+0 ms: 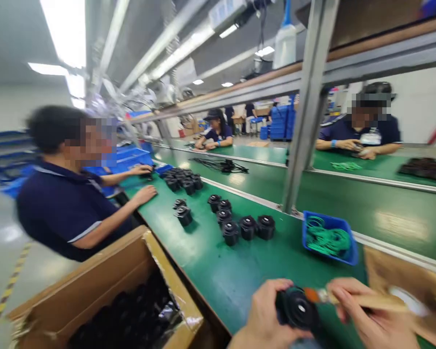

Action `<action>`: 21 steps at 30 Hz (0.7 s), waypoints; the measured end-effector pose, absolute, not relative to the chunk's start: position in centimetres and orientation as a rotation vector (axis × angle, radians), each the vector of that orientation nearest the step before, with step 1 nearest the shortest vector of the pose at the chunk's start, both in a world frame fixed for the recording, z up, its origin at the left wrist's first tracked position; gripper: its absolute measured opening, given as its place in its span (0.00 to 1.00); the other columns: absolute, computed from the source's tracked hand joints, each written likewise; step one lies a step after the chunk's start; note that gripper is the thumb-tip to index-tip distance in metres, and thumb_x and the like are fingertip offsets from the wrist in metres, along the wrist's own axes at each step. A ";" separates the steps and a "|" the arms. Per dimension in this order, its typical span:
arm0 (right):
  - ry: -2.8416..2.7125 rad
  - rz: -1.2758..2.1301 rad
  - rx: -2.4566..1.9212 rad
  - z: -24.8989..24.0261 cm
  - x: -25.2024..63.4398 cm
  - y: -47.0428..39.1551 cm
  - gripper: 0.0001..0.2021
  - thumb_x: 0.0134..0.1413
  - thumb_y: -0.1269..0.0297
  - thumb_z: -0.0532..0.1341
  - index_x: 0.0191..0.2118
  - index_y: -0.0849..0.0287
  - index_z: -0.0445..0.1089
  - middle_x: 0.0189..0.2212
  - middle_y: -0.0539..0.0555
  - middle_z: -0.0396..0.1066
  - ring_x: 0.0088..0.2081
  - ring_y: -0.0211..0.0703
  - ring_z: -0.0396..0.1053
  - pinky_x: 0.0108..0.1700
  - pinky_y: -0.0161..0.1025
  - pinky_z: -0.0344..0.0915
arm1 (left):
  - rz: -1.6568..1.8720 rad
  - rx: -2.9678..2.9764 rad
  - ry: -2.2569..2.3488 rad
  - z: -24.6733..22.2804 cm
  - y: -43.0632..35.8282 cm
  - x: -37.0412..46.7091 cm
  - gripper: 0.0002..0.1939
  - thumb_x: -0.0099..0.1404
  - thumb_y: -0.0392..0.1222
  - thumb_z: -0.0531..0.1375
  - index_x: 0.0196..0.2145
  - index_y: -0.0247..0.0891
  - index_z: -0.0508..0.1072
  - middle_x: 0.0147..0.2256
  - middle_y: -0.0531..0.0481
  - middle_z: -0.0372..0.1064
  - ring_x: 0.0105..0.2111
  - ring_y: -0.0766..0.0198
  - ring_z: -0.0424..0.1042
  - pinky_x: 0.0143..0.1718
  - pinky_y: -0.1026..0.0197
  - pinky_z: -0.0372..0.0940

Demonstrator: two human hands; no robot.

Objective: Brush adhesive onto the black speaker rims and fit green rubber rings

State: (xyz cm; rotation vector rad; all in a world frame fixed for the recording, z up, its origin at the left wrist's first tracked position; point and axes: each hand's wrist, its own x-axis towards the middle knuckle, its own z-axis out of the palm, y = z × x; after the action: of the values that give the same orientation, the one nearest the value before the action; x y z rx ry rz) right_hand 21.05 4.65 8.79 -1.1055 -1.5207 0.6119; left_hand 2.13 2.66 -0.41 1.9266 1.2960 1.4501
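Low on the right, my left hand (263, 312) is closed around a round black plastic part (298, 308) with a pale spot at its centre. My right hand (363, 305) grips a small brush (380, 301) by its wooden handle. The brush's reddish-brown bristles touch or nearly touch the part's upper right edge. Just beyond my hands, a blue tray (353, 254) holds green rubber rings (329, 237). Further left, several similar black parts (230, 232) stand on the green table (203, 271).
An open cardboard box (76, 286) of dark parts stands at lower left. A co-worker (65, 194) sits beyond it, hands at the table. A metal post (305, 106) rises behind the tray. Brown cardboard (385, 264) lies at right. Another person (359, 126) works across the table.
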 end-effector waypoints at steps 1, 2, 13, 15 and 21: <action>-1.553 0.687 -1.078 9.8 21.1 4.4 0.26 0.58 0.40 0.59 0.23 0.58 0.75 0.15 0.52 0.70 0.16 0.39 0.67 0.20 0.32 0.67 | 1.473 1.946 1.297 0.2 2.6 2.0 0.39 0.44 0.61 0.74 0.48 0.41 0.68 0.44 0.42 0.79 0.43 0.51 0.80 0.45 0.52 0.76; -1.564 0.752 -1.046 10.7 21.2 4.3 0.26 0.60 0.40 0.59 0.25 0.58 0.76 0.13 0.51 0.68 0.16 0.39 0.66 0.19 0.32 0.66 | 1.512 1.971 1.291 0.8 2.5 1.9 0.34 0.48 0.61 0.72 0.47 0.41 0.68 0.44 0.42 0.79 0.43 0.52 0.80 0.45 0.51 0.76; -1.570 0.868 -1.072 12.9 21.4 3.2 0.16 0.62 0.56 0.62 0.25 0.59 0.74 0.20 0.51 0.73 0.19 0.37 0.71 0.20 0.30 0.68 | 1.661 2.109 1.284 2.6 2.6 1.1 0.24 0.59 0.49 0.69 0.47 0.38 0.64 0.45 0.39 0.77 0.45 0.54 0.79 0.44 0.52 0.76; -1.615 0.669 -1.081 12.9 21.2 3.1 0.18 0.62 0.59 0.62 0.21 0.58 0.72 0.19 0.51 0.73 0.18 0.36 0.70 0.20 0.30 0.67 | 1.676 2.111 1.263 2.5 2.6 1.1 0.25 0.58 0.47 0.70 0.47 0.38 0.64 0.45 0.39 0.76 0.46 0.54 0.79 0.45 0.52 0.76; -1.741 0.376 -1.029 12.8 20.7 3.1 0.17 0.64 0.64 0.61 0.22 0.57 0.72 0.21 0.50 0.76 0.20 0.38 0.73 0.23 0.31 0.68 | 1.686 2.150 1.229 2.5 2.7 1.0 0.24 0.59 0.42 0.70 0.48 0.39 0.64 0.47 0.39 0.75 0.48 0.54 0.77 0.47 0.49 0.75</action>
State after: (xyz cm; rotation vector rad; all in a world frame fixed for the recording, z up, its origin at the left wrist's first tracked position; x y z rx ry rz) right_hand 20.69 3.08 12.79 -1.0293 -1.7411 0.3758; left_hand 1.01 2.68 2.46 2.1503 1.2289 1.6864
